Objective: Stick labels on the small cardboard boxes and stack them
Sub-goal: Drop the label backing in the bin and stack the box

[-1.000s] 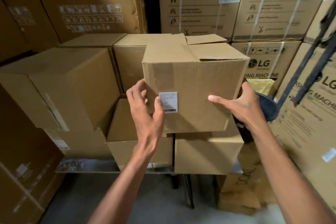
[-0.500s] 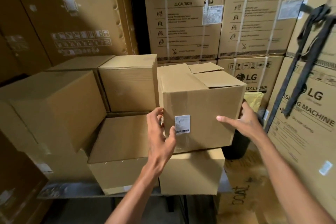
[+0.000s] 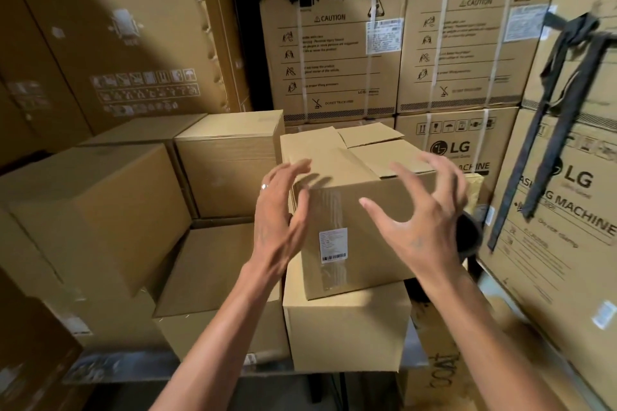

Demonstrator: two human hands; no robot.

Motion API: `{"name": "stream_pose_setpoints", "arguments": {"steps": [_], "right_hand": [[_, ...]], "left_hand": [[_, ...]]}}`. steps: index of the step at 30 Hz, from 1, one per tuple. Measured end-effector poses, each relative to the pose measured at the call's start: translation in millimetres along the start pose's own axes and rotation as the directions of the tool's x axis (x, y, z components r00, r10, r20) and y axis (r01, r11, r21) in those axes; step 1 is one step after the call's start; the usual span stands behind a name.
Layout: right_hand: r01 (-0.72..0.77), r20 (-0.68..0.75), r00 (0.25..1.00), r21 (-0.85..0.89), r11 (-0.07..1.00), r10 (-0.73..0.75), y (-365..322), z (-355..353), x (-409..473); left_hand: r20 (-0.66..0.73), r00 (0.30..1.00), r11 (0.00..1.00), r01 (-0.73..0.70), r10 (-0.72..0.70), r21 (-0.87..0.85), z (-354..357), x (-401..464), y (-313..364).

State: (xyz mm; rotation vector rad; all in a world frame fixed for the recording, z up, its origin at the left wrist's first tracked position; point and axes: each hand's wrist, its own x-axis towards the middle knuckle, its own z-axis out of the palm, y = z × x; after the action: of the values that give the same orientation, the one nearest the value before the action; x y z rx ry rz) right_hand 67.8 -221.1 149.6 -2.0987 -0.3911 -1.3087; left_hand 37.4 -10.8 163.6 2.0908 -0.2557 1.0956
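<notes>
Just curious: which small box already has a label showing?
The top box of the right stack, between both hands; its front bears a white barcode label.

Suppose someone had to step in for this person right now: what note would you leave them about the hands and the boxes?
Left hand: open, fingers spread, no grip on anything, beside the labelled brown cardboard box.
Right hand: open, fingers spread, holding nothing, over that box's right part.
The box sits on a plain brown cardboard box below it, with its white barcode label facing the camera.
Done: this box is labelled and stacked.
Left: whether the neighbouring brown cardboard boxes carry labels cannot be told from here; check them.
</notes>
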Motion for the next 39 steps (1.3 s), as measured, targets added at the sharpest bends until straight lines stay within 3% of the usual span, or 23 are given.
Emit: {"name": "stream_pose_setpoints", "arguments": {"steps": [7, 13, 24, 31, 35, 39], "right_hand": [[0.196, 0.188, 0.964, -0.035, 0.98, -0.186, -31.6, 24.2, 0.8], [0.163, 0.285, 0.947, -0.039, 0.986, -0.146, -37.5, 34.6, 6.5], [0.182, 0.143, 0.972, 0.06, 0.981, -0.189, -43.7, 30.1, 8.5], [0.195, 0.036, 0.981, -0.076, 0.978, -0.193, -52.7, 33.3, -3.2], [0.131, -0.009, 0.991, -0.125, 0.983, -0.133, -61.1, 35.8, -12.0], [0.034, 0.047, 0.998, -0.137, 0.99, -0.027, -71.9, 37.6, -16.3]], "left_hand": [[-0.04, 0.998, 0.995, -0.06, 0.057, -0.084, 7.0, -7.6, -17.9], [-0.028, 0.999, 0.972, -0.039, 0.033, -0.232, 8.5, -12.8, -29.2], [-0.032, 0.998, 0.962, -0.055, 0.048, -0.269, 10.4, -13.6, -36.0], [-0.057, 0.997, 0.961, -0.067, 0.054, -0.267, 15.0, -14.8, -37.6], [-0.043, 0.995, 0.959, -0.101, 0.093, -0.266, 14.2, -17.1, -39.9], [-0.017, 0.994, 0.956, -0.112, 0.111, -0.271, 11.1, -17.1, -42.2]]}}
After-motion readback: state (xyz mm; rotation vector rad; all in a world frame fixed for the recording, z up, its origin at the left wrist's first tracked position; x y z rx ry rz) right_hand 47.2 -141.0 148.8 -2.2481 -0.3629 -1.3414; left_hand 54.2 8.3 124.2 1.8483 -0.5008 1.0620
